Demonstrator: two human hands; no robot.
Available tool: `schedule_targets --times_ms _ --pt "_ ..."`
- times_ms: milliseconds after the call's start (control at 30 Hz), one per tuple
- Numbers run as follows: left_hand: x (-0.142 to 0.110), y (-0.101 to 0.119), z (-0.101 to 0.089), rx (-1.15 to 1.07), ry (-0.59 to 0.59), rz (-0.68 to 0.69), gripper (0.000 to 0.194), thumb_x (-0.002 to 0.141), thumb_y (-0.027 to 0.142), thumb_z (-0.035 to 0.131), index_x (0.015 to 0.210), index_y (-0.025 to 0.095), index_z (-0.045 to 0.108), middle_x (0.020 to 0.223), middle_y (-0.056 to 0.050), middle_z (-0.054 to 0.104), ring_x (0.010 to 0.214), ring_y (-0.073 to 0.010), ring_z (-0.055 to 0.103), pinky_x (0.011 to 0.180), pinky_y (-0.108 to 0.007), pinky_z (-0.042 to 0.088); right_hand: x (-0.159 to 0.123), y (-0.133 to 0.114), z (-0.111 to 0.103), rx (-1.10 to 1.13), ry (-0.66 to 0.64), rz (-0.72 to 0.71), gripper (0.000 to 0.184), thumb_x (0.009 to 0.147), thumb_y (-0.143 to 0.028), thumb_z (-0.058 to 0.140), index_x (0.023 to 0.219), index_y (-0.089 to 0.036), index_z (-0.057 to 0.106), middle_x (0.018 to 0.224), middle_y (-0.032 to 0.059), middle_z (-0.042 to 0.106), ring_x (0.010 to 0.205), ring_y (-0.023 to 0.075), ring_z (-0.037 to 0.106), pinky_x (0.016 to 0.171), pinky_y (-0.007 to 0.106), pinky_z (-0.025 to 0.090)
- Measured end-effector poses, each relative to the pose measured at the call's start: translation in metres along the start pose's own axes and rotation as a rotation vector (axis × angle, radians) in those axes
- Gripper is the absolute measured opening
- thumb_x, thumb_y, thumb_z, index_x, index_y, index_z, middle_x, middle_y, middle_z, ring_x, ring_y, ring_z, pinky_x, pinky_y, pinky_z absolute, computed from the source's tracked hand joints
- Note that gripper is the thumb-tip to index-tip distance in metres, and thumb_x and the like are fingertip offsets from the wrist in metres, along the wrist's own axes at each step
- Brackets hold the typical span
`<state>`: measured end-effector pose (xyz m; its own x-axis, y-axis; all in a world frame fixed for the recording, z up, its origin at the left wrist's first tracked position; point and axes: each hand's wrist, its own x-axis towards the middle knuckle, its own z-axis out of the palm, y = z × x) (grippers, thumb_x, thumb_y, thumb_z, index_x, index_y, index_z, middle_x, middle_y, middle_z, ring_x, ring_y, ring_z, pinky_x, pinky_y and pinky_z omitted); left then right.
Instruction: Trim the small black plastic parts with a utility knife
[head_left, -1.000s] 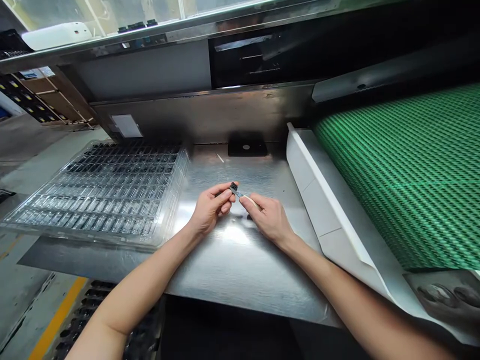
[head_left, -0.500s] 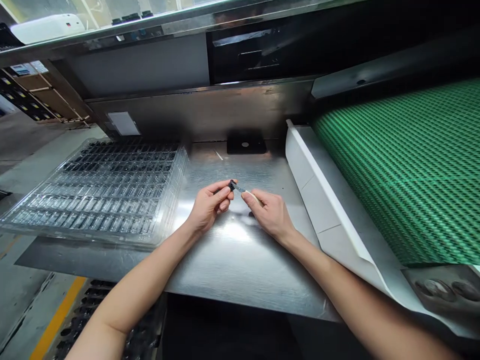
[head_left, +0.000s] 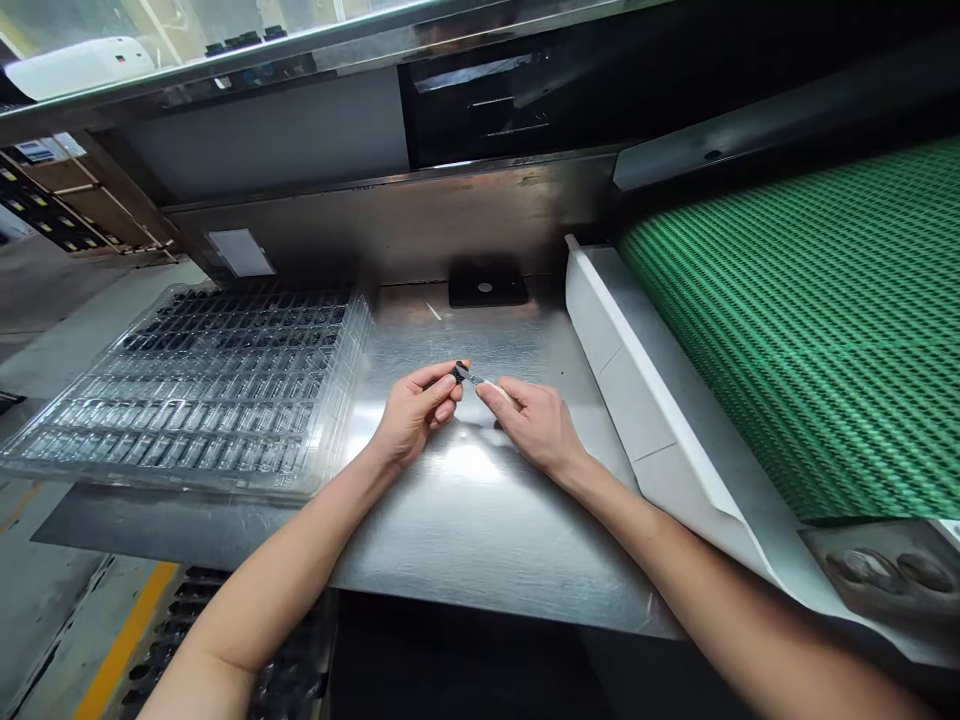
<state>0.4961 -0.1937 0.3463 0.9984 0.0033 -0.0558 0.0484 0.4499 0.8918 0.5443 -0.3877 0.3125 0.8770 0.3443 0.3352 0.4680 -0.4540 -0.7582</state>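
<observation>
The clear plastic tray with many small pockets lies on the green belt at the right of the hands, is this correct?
Not quite. In the head view the clear plastic tray lies on the steel table, to the left of the hands. The green belt is at the right and carries no tray.

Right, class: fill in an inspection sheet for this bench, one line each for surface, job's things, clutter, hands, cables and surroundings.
Surface: brushed steel bench top, shiny, glare near the hands.
Job's things: small black part with a thin strip running toward the right hand; detail too small to tell.
Clutter: clear compartment tray at the left; flat black block at the back.
Hands: left hand pinches the black part; right hand pinches the strip's other end.
Cables: nothing seen.
Surroundings: green mesh conveyor belt at the right behind a white guard; yellow floor line.
</observation>
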Motion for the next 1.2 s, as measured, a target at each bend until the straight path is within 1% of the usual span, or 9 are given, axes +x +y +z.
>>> schedule_targets --times_ms 133,200,400,633,733,867,1033,1133,1200 --pt "0.001 -0.008 -0.001 -0.018 0.014 -0.039 0.058 0.073 0.043 0.099 0.118 0.011 0.081 0.078 -0.001 0.065 0.052 -0.0031 0.042 0.049 -0.021 0.020 0.000 0.002 -0.003 0.100 0.026 0.032 0.070 0.106 -0.083 0.042 0.071 -0.024 0.055 0.064 -0.0011 0.050 0.063 0.0179 0.049 0.062 0.031 0.036" --pt "0.001 -0.014 -0.001 -0.032 -0.028 -0.102 0.061 0.070 0.045 0.099 0.117 0.010 0.081 0.078 -0.002 0.066 0.051 -0.0035 0.042 0.049 -0.022 0.019 -0.002 0.002 -0.002 0.154 0.059 0.032 0.072 0.102 -0.088 0.046 0.077 -0.023 0.064 0.066 -0.0008 0.053 0.063 0.0184 0.049 0.062 0.031 0.037" --pt "0.003 -0.019 -0.004 -0.086 -0.174 -0.257 0.053 0.071 0.040 0.095 0.113 0.011 0.081 0.081 -0.004 0.070 0.055 -0.0066 0.049 0.051 -0.024 0.023 -0.004 0.005 0.002 0.220 0.107 0.080 0.062 0.084 -0.084 0.077 0.076 -0.024 0.062 0.064 -0.0028 0.053 0.057 0.0164 0.043 0.054 0.030 0.034" --pt "0.000 -0.023 -0.001 -0.055 -0.121 -0.235 0.063 0.056 0.039 0.105 0.107 0.012 0.080 0.080 -0.003 0.070 0.058 -0.0081 0.049 0.054 -0.025 0.026 -0.005 0.000 0.001 0.121 0.087 0.096 0.063 0.084 -0.086 0.072 0.074 -0.025 0.065 0.058 -0.0023 0.048 0.054 0.0182 0.042 0.052 0.032 0.033" --pt "0.003 -0.024 -0.003 -0.088 -0.121 -0.222 0.062 0.056 0.043 0.105 0.102 0.011 0.080 0.081 -0.005 0.070 0.058 -0.0077 0.047 0.054 -0.026 0.025 -0.005 0.003 -0.002 0.067 0.083 0.083 0.062 0.089 -0.086 0.065 0.082 -0.024 0.072 0.063 0.0009 0.057 0.057 0.0211 0.048 0.054 0.033 0.036" --pt "0.006 -0.010 -0.008 -0.079 -0.101 -0.090 0.065 0.062 0.052 0.101 0.106 0.009 0.080 0.076 -0.002 0.064 0.055 -0.0059 0.040 0.052 -0.026 0.018 -0.001 0.011 -0.004 0.039 0.100 0.107 0.061 0.094 -0.081 0.060 0.091 -0.023 0.076 0.073 0.0052 0.068 0.068 0.0265 0.062 0.061 0.035 0.044" --pt "0.005 0.024 -0.021 0.045 0.117 0.205 0.066 0.067 0.066 0.093 0.098 0.011 0.077 0.061 0.009 0.041 0.053 -0.0055 0.026 0.053 -0.025 0.014 0.002 0.018 0.000 0.001 0.033 0.052 0.064 0.090 -0.085 0.057 0.087 -0.024 0.077 0.073 0.0039 0.067 0.065 0.0257 0.061 0.060 0.034 0.047" --pt "-0.003 0.053 -0.043 0.255 0.262 0.406 0.060 0.078 0.064 0.086 0.106 0.011 0.080 0.062 0.006 0.046 0.055 -0.0073 0.028 0.056 -0.026 0.019 -0.001 0.018 0.003 -0.037 -0.011 -0.011 0.060 0.093 -0.082 0.055 0.078 -0.026 0.070 0.064 0.0003 0.058 0.057 0.0218 0.052 0.055 0.032 0.043" --pt "-0.011 0.081 -0.070 0.523 0.382 0.532 0.047 0.087 0.053 0.081 0.109 0.012 0.083 0.066 0.002 0.055 0.059 -0.0094 0.035 0.059 -0.027 0.024 -0.002 0.016 0.004 -0.049 -0.015 -0.040 0.059 0.095 -0.080 0.055 0.069 -0.026 0.059 0.059 -0.0016 0.048 0.054 0.0201 0.046 0.054 0.031 0.040"
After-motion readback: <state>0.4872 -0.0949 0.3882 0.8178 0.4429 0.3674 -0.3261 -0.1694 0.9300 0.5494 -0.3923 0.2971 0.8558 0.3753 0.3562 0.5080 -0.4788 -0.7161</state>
